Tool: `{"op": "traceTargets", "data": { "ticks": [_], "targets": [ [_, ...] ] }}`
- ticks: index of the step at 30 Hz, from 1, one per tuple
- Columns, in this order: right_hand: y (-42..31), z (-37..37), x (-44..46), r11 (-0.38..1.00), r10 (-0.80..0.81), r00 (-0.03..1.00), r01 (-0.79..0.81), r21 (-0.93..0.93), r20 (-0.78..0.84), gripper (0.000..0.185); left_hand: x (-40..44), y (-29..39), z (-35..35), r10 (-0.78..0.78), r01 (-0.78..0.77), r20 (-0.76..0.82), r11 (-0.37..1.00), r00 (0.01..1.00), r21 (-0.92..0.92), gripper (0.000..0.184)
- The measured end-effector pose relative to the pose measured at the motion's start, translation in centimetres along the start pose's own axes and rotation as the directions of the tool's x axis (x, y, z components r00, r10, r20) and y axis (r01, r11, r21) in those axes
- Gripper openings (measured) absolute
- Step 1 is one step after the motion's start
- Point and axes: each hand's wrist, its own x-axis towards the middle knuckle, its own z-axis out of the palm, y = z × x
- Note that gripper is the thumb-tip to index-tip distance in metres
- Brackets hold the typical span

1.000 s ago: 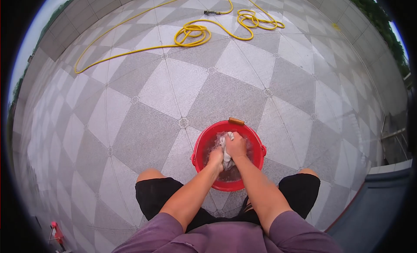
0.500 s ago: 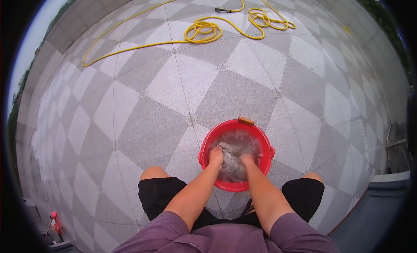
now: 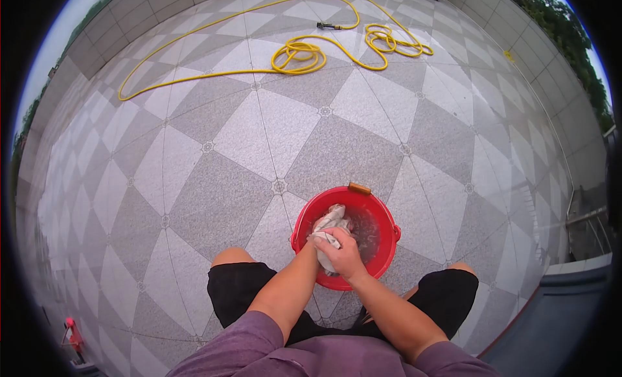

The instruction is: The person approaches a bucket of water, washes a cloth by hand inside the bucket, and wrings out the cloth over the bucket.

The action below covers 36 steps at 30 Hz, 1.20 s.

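Note:
A red bucket stands on the floor between my knees with cloudy, rippled water inside. Bunched over its left half is a wet, whitish cloth. My right hand reaches across to the left, its fingers closed round a wad of this cloth. Beside it, my left hand is at the cloth near the bucket's left rim. Cloth and my right hand hide most of its fingers, which appear wrapped round the fabric.
Ahead on the checkered tile floor lies a coiled yellow hose with a dark nozzle. A wooden grip sits at the bucket's far rim. Low tiled walls border the area. A red object stands at lower left.
Both hands have come up out of the water with the cloth. My right hand moved left, over to my left hand, and the cloth is now gathered at the bucket's left side.

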Motion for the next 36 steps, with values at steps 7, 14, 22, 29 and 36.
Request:
{"op": "traceTargets", "data": {
  "ticks": [7, 14, 22, 29, 36],
  "targets": [
    [-0.4, 1.2, 1.2, 0.837, -0.008, 0.993, -0.059, -0.543, -0.121, 0.044, 0.1, -1.7, -1.4, 0.097, -0.049, 0.218, 0.975, 0.971, -0.216, 0.036],
    [10.0, -3.9, 8.4, 0.791, 0.198, 0.898, -0.383, -0.477, -0.392, 0.055, -5.7, -0.6, 8.3, 0.258, -0.121, -0.405, 0.935, 0.877, 0.333, 0.033],
    [18.3, -2.7, 4.9, 0.558, 0.495, 0.794, -0.603, -0.571, -0.354, 0.065, -3.3, 0.4, 2.0, 0.361, -0.095, -0.565, 0.891, 0.742, 0.444, 0.03],
    [25.4, -4.0, 6.0, 0.44, 0.851, 0.525, -0.694, 0.57, -0.017, 0.047, -1.3, 0.1, 0.1, 0.292, -0.12, -0.567, 0.94, 0.77, 0.321, 0.041],
    [6.6, -3.1, 4.0, 0.707, 0.538, 0.839, -0.4, 0.583, -0.077, 0.039, -3.1, 1.8, 5.6, -0.018, 0.071, -0.305, 0.984, 0.952, 0.163, 0.044]
  ]
}}
